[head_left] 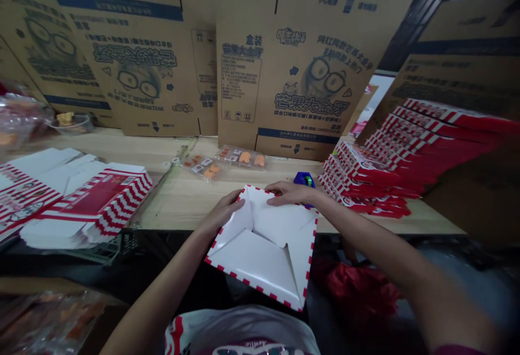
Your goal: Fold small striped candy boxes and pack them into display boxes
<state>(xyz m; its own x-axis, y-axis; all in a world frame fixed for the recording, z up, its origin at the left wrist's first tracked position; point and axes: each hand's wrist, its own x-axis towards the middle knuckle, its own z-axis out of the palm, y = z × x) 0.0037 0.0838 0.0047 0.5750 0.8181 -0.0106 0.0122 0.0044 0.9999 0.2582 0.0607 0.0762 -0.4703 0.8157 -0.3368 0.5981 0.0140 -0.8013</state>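
A white-lined paper box (266, 236) with red-and-white dashed edges is tilted toward me at the table's front edge. Its inner bottom flaps overlap, with a small gap near the middle. My left hand (229, 208) grips its left far side, thumb inside the wall. Along the far rim, my right hand (290, 192) is closed on the edge, thumb inside and fingers behind. Just beyond my right hand sits a blue tape dispenser (304, 179) with a green core. Two clear packets of orange pieces (244, 156) lie on the table behind the box.
Flat red-and-white striped cartons (101, 198) are piled at the left. Red-and-white boxes (365, 176) stand stacked at the right. Large brown cardboard boxes (300, 73) wall off the back. Bagged orange items (52, 317) fill a carton at lower left; red plastic (361, 290) shows under the table.
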